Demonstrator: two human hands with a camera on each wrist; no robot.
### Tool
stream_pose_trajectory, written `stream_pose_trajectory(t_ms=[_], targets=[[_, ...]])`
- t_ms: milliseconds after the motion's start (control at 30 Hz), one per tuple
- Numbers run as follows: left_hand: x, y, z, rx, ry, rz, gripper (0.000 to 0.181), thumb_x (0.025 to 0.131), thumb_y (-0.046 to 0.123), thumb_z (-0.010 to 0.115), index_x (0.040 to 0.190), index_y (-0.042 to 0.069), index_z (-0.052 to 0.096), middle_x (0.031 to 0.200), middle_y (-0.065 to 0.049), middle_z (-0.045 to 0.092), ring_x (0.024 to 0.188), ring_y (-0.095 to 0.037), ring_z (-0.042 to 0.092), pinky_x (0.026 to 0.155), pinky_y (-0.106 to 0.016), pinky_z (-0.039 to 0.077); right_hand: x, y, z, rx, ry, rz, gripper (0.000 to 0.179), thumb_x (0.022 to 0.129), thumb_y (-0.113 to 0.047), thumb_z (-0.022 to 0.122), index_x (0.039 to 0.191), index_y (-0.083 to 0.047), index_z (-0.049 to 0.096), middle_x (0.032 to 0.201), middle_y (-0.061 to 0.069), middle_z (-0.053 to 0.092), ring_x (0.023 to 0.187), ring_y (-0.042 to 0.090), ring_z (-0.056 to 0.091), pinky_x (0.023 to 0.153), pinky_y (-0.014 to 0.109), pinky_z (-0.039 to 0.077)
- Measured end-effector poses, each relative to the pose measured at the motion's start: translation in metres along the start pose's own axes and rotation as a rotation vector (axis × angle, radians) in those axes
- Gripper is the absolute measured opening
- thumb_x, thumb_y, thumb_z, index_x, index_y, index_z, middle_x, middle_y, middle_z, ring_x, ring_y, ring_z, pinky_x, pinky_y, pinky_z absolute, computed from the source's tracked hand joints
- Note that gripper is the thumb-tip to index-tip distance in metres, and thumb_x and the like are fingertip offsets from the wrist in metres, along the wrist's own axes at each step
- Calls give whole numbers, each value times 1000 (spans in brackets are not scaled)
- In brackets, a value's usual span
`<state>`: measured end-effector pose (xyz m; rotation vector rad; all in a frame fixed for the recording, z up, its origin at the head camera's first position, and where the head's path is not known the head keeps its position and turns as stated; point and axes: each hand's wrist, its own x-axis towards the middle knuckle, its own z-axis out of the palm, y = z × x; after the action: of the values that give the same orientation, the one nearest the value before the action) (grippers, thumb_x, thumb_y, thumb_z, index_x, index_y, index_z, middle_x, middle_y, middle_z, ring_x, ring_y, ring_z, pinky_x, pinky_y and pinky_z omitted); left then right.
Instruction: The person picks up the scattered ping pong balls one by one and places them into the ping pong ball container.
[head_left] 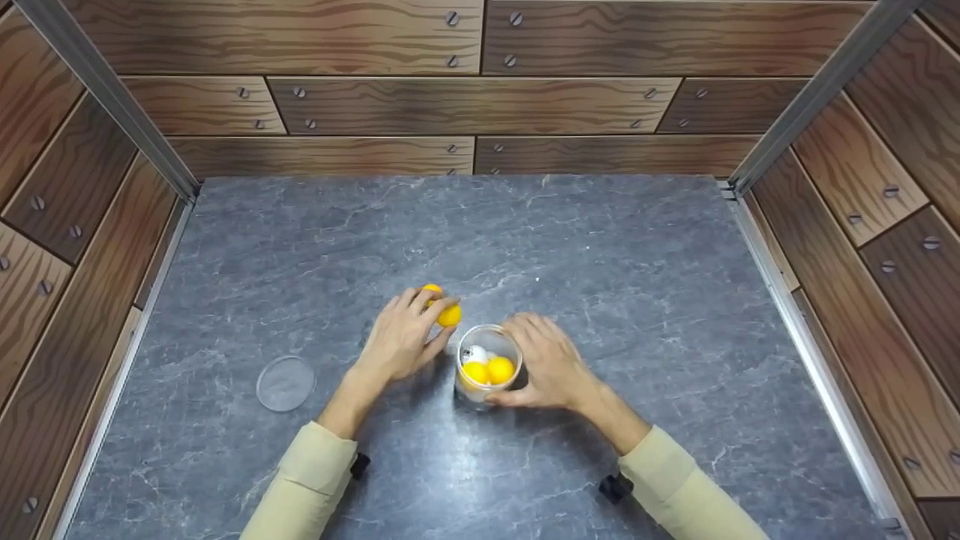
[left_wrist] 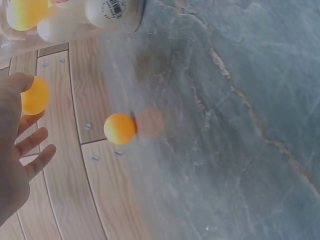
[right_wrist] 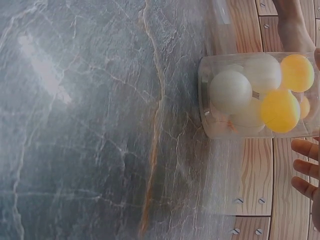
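My left hand pinches an orange ping-pong ball between thumb and forefinger, a little left of the jar's mouth. Its other fingers are spread in the left wrist view. A second orange ball lies on the table just beyond that hand; the head view shows it partly behind the fingers. My right hand holds the clear, open-topped jar from the right, thumb at the near side and fingers at the far side. Inside the upright jar are several white balls and orange balls.
A clear round lid lies flat on the grey marbled table, left of my left forearm. Wood-patterned panels and metal rails border the table at the back and sides.
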<state>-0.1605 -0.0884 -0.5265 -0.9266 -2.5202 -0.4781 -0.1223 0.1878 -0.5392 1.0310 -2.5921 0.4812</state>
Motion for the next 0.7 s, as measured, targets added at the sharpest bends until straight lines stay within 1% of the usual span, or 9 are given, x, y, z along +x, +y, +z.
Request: stream_pose_trajectory(t_ms=[167, 333, 533, 700], targets=[[2, 3, -7, -6, 37, -3, 36, 97, 32, 74, 130, 17, 70, 121, -6, 72, 107, -27, 67, 92, -42, 59, 1, 0, 0, 0, 11, -8, 99, 75, -81, 71, 137, -5, 57, 128, 11, 68, 121, 29, 63, 107, 48, 55], [3, 8, -14, -4, 60, -8, 36, 95, 31, 77, 128, 18, 71, 120, -6, 72, 106, -26, 67, 87, -42, 59, 1, 0, 0, 8, 25, -18, 98, 76, -83, 69, 136, -7, 58, 125, 9, 68, 120, 27, 64, 106, 46, 56], [6, 11, -22, 1, 87, 11, 36, 97, 33, 75, 128, 17, 71, 118, -4, 72, 103, -25, 66, 83, -40, 58, 2, 1, 0, 10, 26, -27, 98, 78, -85, 65, 137, -6, 58, 126, 10, 69, 119, 28, 64, 106, 47, 55], [8, 13, -29, -4, 116, 23, 37, 96, 33, 76, 128, 17, 71, 117, -4, 73, 101, -24, 66, 82, -39, 58, 1, 1, 0, 17, 22, -23, 98, 79, -86, 62, 137, -6, 58, 126, 10, 69, 119, 28, 64, 107, 48, 55]])
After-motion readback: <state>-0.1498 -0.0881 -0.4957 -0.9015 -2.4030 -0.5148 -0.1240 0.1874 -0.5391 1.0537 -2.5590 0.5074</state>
